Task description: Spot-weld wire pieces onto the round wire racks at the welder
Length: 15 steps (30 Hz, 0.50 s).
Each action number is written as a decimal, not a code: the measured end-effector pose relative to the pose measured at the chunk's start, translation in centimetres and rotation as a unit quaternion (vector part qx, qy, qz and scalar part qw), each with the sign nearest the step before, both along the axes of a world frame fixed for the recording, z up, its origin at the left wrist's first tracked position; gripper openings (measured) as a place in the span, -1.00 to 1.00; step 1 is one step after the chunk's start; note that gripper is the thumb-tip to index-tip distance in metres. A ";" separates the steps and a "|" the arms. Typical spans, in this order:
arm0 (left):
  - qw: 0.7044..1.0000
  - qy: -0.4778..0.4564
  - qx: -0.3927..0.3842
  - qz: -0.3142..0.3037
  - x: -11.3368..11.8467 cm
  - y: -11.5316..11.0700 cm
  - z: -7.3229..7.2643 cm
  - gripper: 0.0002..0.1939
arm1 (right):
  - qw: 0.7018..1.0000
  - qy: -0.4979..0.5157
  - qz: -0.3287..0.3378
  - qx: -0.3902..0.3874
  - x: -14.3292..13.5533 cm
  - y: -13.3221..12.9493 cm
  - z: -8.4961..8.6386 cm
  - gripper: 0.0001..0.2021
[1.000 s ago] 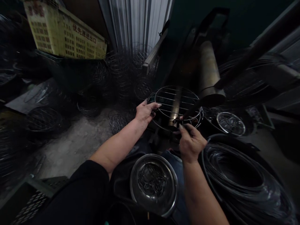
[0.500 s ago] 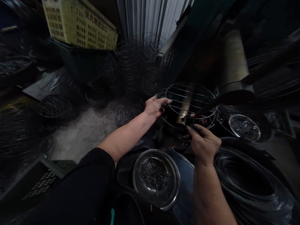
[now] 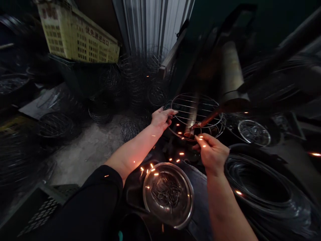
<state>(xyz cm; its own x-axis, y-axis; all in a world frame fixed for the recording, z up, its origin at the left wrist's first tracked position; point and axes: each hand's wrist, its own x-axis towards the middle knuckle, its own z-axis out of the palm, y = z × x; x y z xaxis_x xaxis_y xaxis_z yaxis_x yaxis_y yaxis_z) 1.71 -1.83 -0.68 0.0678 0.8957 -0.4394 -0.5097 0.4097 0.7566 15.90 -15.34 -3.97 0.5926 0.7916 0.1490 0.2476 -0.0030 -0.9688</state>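
Note:
My left hand (image 3: 162, 118) is closed on the left rim of a round wire rack (image 3: 183, 97) with parallel bars. Below the rack's near edge, my right hand (image 3: 213, 152) pinches something too small and dark to make out. A copper-coloured rod (image 3: 209, 117) reaches from the right to the rack's near rim, close above a metal post (image 3: 192, 115). Orange sparks fly around both hands and over my left forearm. On my lap rests a steel bowl (image 3: 189, 204) with many short bent wire pieces (image 3: 167, 190).
A large wire coil (image 3: 283, 201) lies at the right, below a bowl of small parts (image 3: 253, 133). Thick metal cylinder (image 3: 232, 68) hangs at upper right. Yellow crate (image 3: 92, 40) stands at upper left, green crate (image 3: 45, 207) at lower left. Stacked wire frames (image 3: 132, 80) stand behind.
Sparks have appeared, and an orange glow lights the rod, my forearm and the bowl. The rod and cylinder have shifted left in view along with the scene. Both hands keep their places at the rack.

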 end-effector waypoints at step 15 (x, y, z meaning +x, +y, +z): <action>1.000 -0.005 -0.011 0.025 0.3 0.4 -0.1 -0.51 | 0.999 -0.043 -0.002 0.009 0.1 0.6 0.2 -0.69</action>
<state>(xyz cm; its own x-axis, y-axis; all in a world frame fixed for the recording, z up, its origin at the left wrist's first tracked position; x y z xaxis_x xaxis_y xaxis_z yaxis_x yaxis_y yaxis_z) 2.00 -1.40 -0.75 0.0279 0.8879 -0.4592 -0.5374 0.4007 0.7421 15.99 -14.77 -3.79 0.5800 0.7861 0.2137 0.3293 0.0137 -0.9441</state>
